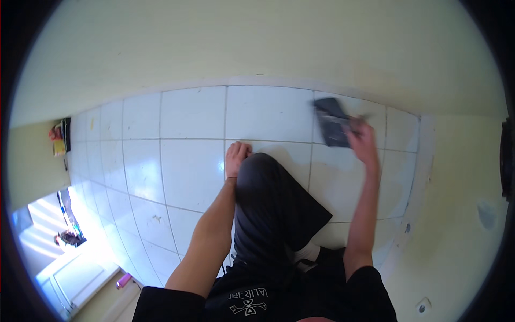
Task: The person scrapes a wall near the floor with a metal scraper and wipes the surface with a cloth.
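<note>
Your right hand (363, 140) grips the dark cloth (332, 122), closed on its near edge, the cloth extending toward 11 o'clock; left hand (236, 156) lies empty, flat on the tiled floor (193, 161).

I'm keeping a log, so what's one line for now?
right hand: holds dark cloth on white tiled floor | left hand: beside raised knee

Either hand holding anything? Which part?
The right hand holds a dark cloth by its near edge, against the tiled floor. The left hand holds nothing; it rests flat on the floor beside the knee.
</note>
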Demonstrator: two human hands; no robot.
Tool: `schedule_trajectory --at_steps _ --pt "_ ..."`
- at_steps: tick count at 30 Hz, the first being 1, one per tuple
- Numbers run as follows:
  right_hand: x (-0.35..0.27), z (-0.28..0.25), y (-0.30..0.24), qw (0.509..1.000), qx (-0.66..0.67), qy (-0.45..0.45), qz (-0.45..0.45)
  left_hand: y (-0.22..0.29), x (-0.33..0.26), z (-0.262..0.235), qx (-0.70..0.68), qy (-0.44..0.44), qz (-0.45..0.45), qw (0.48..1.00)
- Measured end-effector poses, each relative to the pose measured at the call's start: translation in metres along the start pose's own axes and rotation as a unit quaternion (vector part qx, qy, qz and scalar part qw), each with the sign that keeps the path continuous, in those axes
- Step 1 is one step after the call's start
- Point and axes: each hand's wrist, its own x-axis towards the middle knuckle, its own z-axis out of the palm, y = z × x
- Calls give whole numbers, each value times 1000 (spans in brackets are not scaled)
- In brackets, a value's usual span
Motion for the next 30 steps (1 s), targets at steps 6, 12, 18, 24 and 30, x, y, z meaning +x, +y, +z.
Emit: schedule_trajectory --at_steps 6,12,18,24,30 --pt "-119 -145 78 957 -106 261 71 -6 -3 3 14 25 18 999" --pt "-160 -120 193 936 -79 245 240 -1 -1 7 -8 36 17 999" --pt "-104 -14 158 948 62 287 127 -3 -4 3 -10 32 17 999" --pt "-27 40 114 970 51 227 74 4 3 5 -6 38 24 999" --pt "38 113 61 988 32 150 -16 -3 -1 3 5 30 19 999"
